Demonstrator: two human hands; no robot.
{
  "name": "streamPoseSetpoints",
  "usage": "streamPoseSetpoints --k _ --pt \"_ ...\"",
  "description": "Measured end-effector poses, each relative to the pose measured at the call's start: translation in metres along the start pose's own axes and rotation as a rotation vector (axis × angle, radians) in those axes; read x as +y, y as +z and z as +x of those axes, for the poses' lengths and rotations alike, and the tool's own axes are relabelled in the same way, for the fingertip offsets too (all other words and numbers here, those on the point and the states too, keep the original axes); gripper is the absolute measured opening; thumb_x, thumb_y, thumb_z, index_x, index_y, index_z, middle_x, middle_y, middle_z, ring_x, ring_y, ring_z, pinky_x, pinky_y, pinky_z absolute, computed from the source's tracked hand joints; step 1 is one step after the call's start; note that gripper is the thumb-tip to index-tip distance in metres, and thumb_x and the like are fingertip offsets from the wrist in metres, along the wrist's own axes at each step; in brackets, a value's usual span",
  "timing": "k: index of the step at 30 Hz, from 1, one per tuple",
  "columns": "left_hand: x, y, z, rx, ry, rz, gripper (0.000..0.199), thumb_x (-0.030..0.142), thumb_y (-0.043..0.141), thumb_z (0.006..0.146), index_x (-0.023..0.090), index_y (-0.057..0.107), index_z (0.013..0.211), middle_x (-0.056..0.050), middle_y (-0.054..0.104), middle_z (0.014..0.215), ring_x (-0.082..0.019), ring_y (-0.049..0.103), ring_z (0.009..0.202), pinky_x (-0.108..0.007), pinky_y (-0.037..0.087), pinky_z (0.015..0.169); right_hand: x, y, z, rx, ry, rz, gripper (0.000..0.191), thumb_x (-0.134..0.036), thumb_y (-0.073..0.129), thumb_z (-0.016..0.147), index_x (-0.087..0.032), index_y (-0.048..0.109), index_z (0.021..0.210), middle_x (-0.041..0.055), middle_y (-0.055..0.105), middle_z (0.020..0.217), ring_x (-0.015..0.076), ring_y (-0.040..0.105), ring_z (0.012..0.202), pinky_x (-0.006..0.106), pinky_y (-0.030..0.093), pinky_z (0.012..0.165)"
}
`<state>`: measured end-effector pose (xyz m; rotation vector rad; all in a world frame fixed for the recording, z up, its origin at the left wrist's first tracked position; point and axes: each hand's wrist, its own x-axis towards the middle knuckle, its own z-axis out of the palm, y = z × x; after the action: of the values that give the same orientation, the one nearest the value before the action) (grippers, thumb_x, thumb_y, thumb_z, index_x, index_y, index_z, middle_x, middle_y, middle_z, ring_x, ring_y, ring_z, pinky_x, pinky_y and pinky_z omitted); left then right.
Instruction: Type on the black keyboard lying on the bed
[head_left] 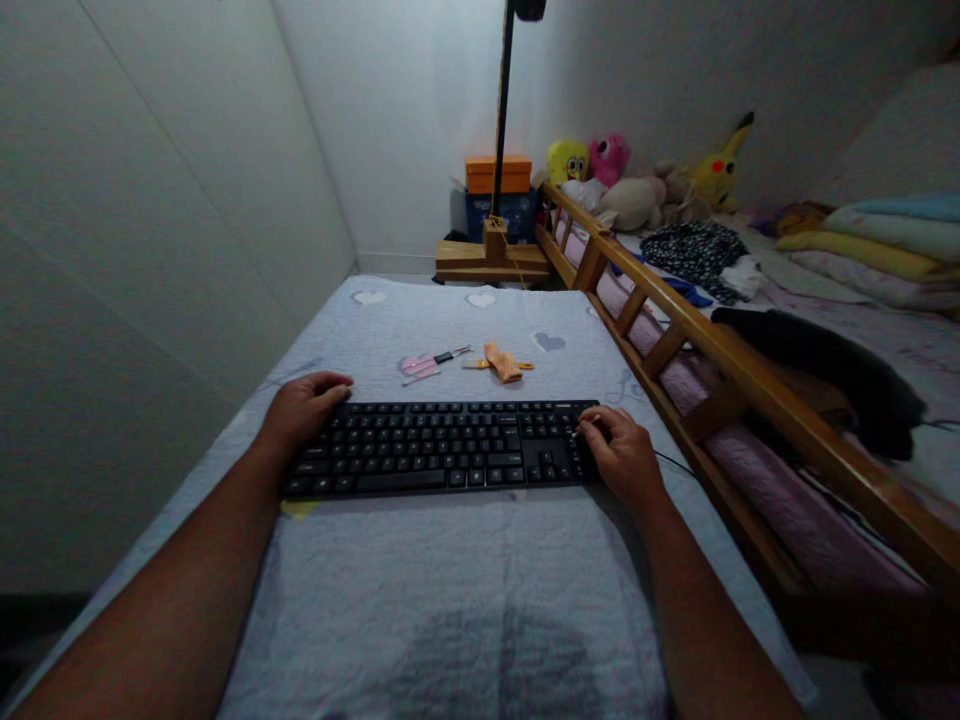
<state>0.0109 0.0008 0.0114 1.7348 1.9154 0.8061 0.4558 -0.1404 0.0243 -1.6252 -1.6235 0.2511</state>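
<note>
Forearms closest: left forearm [172, 560] comes in from lower left angled inward, right forearm [697, 570] from lower right leaning left. Black keyboard [435, 445] sits on the cloth-covered tabletop [450, 580] between the hands, keys up, flat. Long axis runs left to right, hand to hand, roughly square to the person; space bar [401, 478] edge faces the person.

Left hand [304, 412]: at the keyboard's far left corner, back of hand up, fingers close together and bent, thumb alongside. Can't tell if it's gripping or just resting.

Right hand [619, 445]: over the keyboard's right end, wrist low, fingers curled, thumb and forefinger nearly closed on a thin pale stick [586, 427]. Too small to say what it is.

Cable [675, 462] trails off right of the right hand. Beyond and between the hands: slim pink-and-black tool [445, 357] with pronged tip, another thin stick [421, 379] just beside it, orange cloth [502, 363] lying across a yellow-handled brush [527, 366]. Wooden bed rail [675, 310] to the right hand's right.
</note>
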Motion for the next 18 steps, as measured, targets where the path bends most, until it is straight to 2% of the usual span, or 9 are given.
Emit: streamPoseSetpoints --k 18 --pt "0.0013 -0.0001 -0.0002 0.02 -0.006 0.018 0.037 0.046 0.063 0.069 0.022 0.08 0.092 -0.005 0.08 0.091 -0.028 0.072 0.088 -0.037 0.057 0.089 -0.0059 0.0034 0.0003 -0.003 -0.033 0.03 0.015 -0.029 0.057 0.089 -0.024 0.07 0.085 0.0056 0.07 0.083 0.0246 0.066 0.083 0.036 0.05 0.08"
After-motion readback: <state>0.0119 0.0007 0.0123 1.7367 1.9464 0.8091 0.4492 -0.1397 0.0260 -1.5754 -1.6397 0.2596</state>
